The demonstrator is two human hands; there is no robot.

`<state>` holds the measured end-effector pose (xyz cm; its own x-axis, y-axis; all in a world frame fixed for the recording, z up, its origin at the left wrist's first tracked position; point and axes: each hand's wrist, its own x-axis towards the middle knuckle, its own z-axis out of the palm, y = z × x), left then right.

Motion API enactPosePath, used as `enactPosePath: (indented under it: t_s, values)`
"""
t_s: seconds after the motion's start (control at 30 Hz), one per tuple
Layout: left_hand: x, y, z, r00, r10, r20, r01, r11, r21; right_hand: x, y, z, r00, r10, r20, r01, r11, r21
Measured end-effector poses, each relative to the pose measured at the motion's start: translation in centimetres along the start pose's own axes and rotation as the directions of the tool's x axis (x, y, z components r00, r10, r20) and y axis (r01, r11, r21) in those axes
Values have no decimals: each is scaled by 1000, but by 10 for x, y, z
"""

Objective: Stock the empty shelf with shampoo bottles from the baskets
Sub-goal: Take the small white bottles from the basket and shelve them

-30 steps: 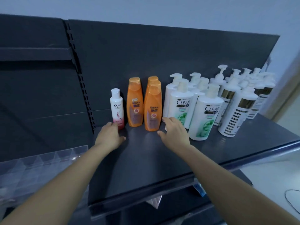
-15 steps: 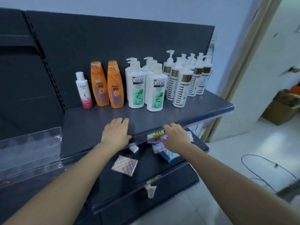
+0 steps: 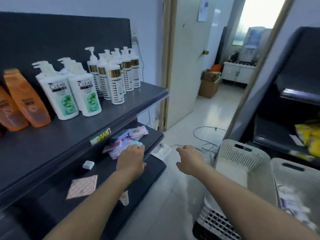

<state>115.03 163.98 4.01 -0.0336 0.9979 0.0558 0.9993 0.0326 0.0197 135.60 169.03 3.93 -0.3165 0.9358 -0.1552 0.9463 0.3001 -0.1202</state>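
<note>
On the dark shelf (image 3: 121, 108) at the left stand orange shampoo bottles (image 3: 26, 99), white Clear pump bottles (image 3: 72, 94) and white pump bottles with gold bands (image 3: 114, 78). Two white plastic baskets sit on the floor at the lower right: the nearer basket (image 3: 242, 158) looks bare inside, while the right basket (image 3: 297, 181) holds blurred white items. My left hand (image 3: 131, 158) hovers over the lower shelf with fingers loosely curled, holding nothing. Empty as well, my right hand (image 3: 190, 158) reaches out over the floor just left of the nearer basket, fingers apart.
The lower shelf (image 3: 152, 139) carries pink and blue packets, a small white block and a patterned sachet. A cable and a white power strip (image 3: 161, 149) lie on the floor. An open door (image 3: 187, 66) leads to another room. Another dark shelf unit (image 3: 284, 101) with yellow packs stands at right.
The view has swung right from the shelf toward the baskets. Both hands left the upper shelf's front edge and dropped lower, the right one moving out over the floor.
</note>
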Motion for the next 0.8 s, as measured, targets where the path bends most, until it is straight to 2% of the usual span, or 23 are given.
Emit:
enactPosePath:
  t_s: [0.13, 0.37, 0.63, 0.8]
  values:
    - [-1, 54, 16, 986, 164, 26, -163, 986, -42, -39, 48, 16, 988, 151, 31, -151, 988, 15]
    - [3, 155, 38, 911, 404, 80, -399, 914, -70, -104, 133, 38, 933, 357, 37, -359, 928, 95]
    - [16, 299, 58, 801, 588, 111, -582, 809, -84, -166, 250, 48, 831, 551, 72, -555, 815, 169]
    - [25, 392, 74, 734, 667, 127, -661, 745, -90, -198, 327, 57, 778, 618, 112, -627, 752, 205]
